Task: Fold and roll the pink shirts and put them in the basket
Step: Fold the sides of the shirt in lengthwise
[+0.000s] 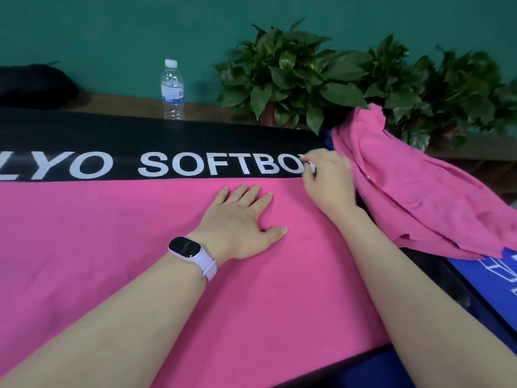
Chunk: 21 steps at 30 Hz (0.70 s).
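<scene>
left hand [243, 222] flat, fingers straight, pressing spread pink shirt [112, 261] | shirt's long axis runs left-right under both arms | right hand [326, 180] nearer its far-right corner, fingers curled there, grip unclear | second pink shirt [405, 191] heaped beyond, right

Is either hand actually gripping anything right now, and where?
The left hand only presses flat on the spread pink shirt. The right hand has curled fingers at that shirt's far right corner; an actual pinch cannot be told.

One head-worn wide-angle view looks forward and down, close over the flat pink shirt [140, 261]; the teal wall [112, 37] lies far.
</scene>
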### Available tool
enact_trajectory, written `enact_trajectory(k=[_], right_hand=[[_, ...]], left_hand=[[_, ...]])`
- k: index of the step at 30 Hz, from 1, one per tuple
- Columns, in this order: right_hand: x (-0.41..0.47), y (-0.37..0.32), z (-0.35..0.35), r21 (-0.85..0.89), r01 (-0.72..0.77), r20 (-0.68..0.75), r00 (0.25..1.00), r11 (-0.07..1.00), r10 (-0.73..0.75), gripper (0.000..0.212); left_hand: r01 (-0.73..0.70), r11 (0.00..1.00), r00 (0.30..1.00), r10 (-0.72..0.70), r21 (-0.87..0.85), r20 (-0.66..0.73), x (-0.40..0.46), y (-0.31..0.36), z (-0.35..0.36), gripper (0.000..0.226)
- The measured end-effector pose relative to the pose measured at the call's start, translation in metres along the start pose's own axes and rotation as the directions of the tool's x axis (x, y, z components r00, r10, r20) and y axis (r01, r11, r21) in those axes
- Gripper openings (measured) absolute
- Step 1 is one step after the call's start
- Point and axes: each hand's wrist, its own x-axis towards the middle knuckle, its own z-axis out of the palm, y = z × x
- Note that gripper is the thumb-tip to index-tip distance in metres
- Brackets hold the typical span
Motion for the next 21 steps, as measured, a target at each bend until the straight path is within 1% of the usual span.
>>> enact_trajectory(k=[1, 2, 3, 4, 5, 6, 7, 8, 9, 10, 12, 13, 15, 18, 19, 21], right_hand=[[-0.009, -0.025, -0.001, 0.261, 0.051, 0.089, 0.993, 0.964, -0.076, 0.029], [-0.022, -0.049, 0.000, 0.492, 0.043, 0.205, 0.965, 0.870, -0.163, 0.035], [-0.036, -0.069, 0.004, 0.621, 0.006, 0.287, 0.929, 0.784, -0.235, 0.039], [-0.045, -0.078, 0.007, 0.657, -0.032, 0.341, 0.903, 0.753, -0.260, 0.042], [-0.049, -0.082, 0.012, 0.650, -0.078, 0.387, 0.890, 0.756, -0.241, 0.044], [-0.049, -0.076, 0.012, 0.604, -0.130, 0.441, 0.877, 0.786, -0.193, 0.046], [-0.048, -0.065, 0.011, 0.501, -0.145, 0.492, 0.859, 0.853, -0.143, 0.049], [-0.046, -0.049, 0.011, 0.367, -0.114, 0.532, 0.840, 0.923, -0.108, 0.053], [-0.045, -0.030, 0.010, 0.241, -0.066, 0.564, 0.822, 0.968, -0.084, 0.057], [-0.044, -0.010, 0.009, 0.141, -0.038, 0.585, 0.809, 0.989, -0.052, 0.061], [-0.044, 0.027, 0.004, 0.010, -0.062, 0.588, 0.808, 0.998, 0.044, 0.068], [-0.044, 0.041, 0.002, -0.029, -0.087, 0.574, 0.814, 0.996, 0.088, 0.071], [-0.042, 0.056, 0.001, -0.058, -0.120, 0.555, 0.821, 0.991, 0.132, 0.076], [-0.044, 0.052, 0.004, -0.089, -0.093, 0.528, 0.840, 0.992, 0.126, 0.082], [-0.045, 0.049, 0.004, -0.100, -0.079, 0.515, 0.849, 0.992, 0.120, 0.080], [-0.050, 0.043, -0.001, -0.161, -0.057, 0.460, 0.879, 0.985, 0.126, 0.070]], left_hand=[[0.015, 1.000, 1.000, -0.016, -0.012, -0.013, 0.001, 0.002, -0.001, 0.093], [0.023, 1.000, 0.999, -0.023, -0.008, -0.030, 0.002, 0.003, -0.002, 0.095], [0.024, 1.000, 0.999, -0.023, 0.020, -0.048, 0.002, 0.004, -0.003, 0.095], [0.025, 0.999, 0.998, -0.022, 0.047, -0.062, 0.003, 0.007, -0.003, 0.095], [0.039, 0.998, 0.998, -0.035, 0.055, -0.061, 0.003, 0.006, -0.003, 0.097], [0.064, 0.998, 0.997, -0.063, 0.029, -0.049, 0.003, 0.004, -0.004, 0.103], [0.097, 0.995, 0.995, -0.097, -0.003, -0.032, 0.003, 0.003, -0.004, 0.113], [0.123, 0.992, 0.992, -0.124, -0.022, -0.020, 0.002, 0.001, -0.005, 0.122], [0.140, 0.990, 0.990, -0.141, -0.028, -0.013, 0.001, -0.001, -0.006, 0.127], [0.151, 0.988, 0.989, -0.151, -0.024, -0.006, 0.001, -0.004, -0.006, 0.131], [0.170, 0.985, 0.985, -0.170, -0.008, 0.013, -0.001, -0.009, -0.007, 0.134], [0.179, 0.984, 0.984, -0.179, -0.001, 0.020, -0.002, -0.011, -0.007, 0.134], [0.194, 0.981, 0.981, -0.194, 0.006, 0.019, -0.002, -0.013, -0.007, 0.135], [0.186, 0.982, 0.983, -0.186, 0.019, 0.002, -0.002, -0.013, -0.005, 0.133], [0.176, 0.984, 0.984, -0.176, 0.019, -0.011, -0.002, -0.013, -0.004, 0.131], [0.147, 0.989, 0.988, -0.145, 0.019, -0.061, -0.005, -0.015, 0.000, 0.125]])
